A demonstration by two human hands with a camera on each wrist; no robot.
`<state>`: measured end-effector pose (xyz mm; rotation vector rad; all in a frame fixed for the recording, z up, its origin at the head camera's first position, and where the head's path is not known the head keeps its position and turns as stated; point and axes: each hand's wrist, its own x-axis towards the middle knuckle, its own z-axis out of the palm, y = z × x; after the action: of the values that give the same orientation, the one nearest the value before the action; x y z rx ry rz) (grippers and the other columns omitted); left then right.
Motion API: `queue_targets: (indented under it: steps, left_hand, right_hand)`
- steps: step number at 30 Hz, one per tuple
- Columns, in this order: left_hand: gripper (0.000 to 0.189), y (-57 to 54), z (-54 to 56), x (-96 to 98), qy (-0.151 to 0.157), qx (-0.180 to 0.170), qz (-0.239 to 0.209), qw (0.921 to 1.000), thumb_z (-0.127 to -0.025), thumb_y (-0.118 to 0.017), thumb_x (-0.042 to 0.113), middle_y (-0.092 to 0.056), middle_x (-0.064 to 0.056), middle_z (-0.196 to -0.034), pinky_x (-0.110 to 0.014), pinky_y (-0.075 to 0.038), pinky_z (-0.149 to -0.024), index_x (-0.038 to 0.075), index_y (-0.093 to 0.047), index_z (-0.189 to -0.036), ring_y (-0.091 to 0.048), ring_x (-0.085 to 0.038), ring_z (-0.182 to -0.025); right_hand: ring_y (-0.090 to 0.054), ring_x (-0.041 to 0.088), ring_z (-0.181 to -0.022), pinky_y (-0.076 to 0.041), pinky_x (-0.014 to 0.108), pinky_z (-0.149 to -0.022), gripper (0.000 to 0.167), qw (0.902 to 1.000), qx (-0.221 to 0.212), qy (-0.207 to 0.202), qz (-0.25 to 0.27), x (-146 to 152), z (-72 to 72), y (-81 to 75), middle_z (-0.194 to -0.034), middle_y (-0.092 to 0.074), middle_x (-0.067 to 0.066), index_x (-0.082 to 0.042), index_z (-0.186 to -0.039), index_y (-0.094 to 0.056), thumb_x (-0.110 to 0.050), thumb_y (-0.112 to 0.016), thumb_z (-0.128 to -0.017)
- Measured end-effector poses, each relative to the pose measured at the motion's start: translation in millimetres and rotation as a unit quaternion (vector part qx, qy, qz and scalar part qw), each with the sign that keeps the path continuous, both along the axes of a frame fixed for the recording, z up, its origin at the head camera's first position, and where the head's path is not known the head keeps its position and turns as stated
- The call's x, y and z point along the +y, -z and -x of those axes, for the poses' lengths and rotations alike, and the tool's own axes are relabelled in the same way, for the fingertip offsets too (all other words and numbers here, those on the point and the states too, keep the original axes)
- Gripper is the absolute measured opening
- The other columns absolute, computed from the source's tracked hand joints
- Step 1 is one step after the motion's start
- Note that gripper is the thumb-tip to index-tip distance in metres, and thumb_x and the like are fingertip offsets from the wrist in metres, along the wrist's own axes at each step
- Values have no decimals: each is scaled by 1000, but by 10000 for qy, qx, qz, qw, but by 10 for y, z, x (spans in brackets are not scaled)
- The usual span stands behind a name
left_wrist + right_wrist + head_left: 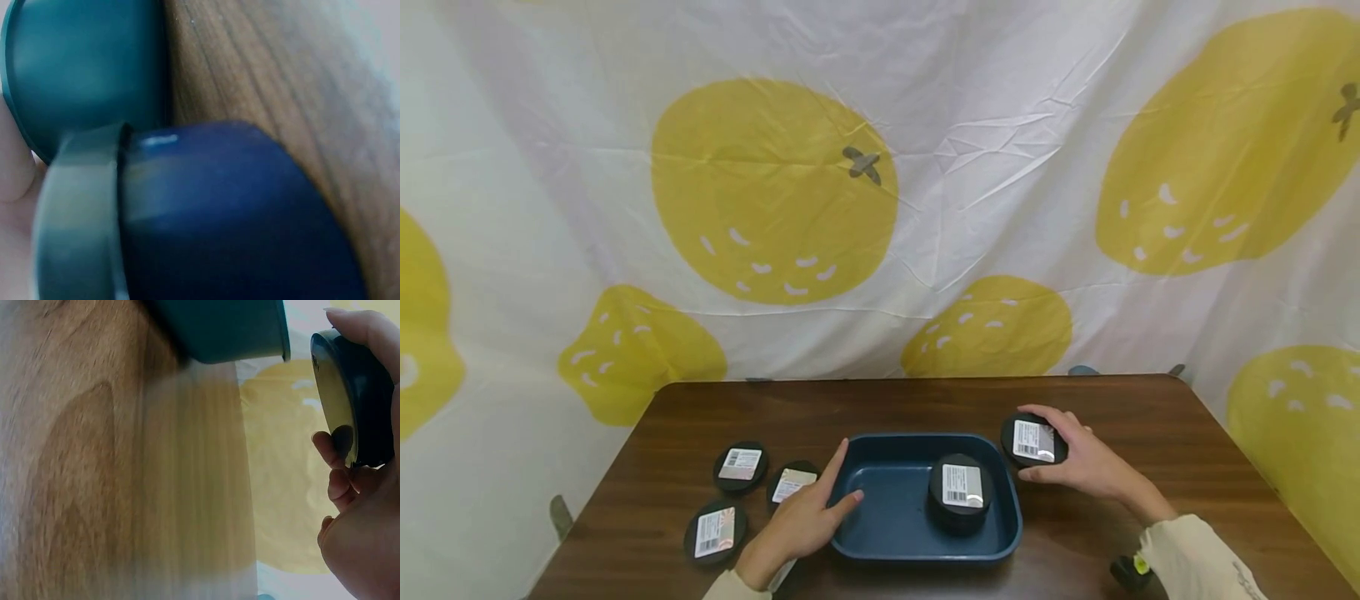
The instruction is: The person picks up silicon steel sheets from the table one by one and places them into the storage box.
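A blue rectangular tray point(880, 546) sits on the table with round black containers, seemingly stacked point(961, 492), in its right half. My left hand point(801, 521) rests at the tray's left rim, index finger extended along it and thumb over the inside. Just beyond the tray's right rim, my right hand point(1086, 462) grips another round black container point(1033, 440) by its sides, thumb opposite fingers, white label upward. The right wrist view shows this container point(375, 394) above table level. In the left wrist view, a dark round container point(231, 206) fills the foreground before the tray point(94, 69).
Several more labelled black containers point(741, 467) lie on the brown wooden table point(887, 408) left of the tray, some partly hidden by my left hand. A small black object point(1131, 573) with a yellow-green spot lies by my right sleeve. A fruit-print cloth point(970, 208) hangs behind.
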<state>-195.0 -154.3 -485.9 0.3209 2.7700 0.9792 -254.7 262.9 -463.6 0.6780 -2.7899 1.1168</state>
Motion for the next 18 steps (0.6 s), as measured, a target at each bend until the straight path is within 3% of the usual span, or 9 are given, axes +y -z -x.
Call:
queue_targets:
  steps: [8, 18]
  left_hand:
    - [78, 21, -8, -9, 0, -3, -8, 10000, -97, -49, 60, -51, -23, -144, -66, -43, -93, 29, -13, -160, -57, -45, -121]
    - [77, 0, -14, 0, 13, 59, -26, 10000, -98, -51, 55, -51, -23, -144, -65, -42, -93, 28, -14, -160, -57, -45, -121]
  right_hand:
    - [-45, 22, -99, -39, 40, -78, 83, 9998, 133, -128, 113, -91, -47, -83, -116, -56, 3, -28, -140, -49, -41, -90, -69]
    - [-42, 20, -96, -36, 36, -73, 85, 9996, 116, -192, 158, -208, -110, -181, -110, -52, 0, -37, -140, -47, -44, -90, -67]
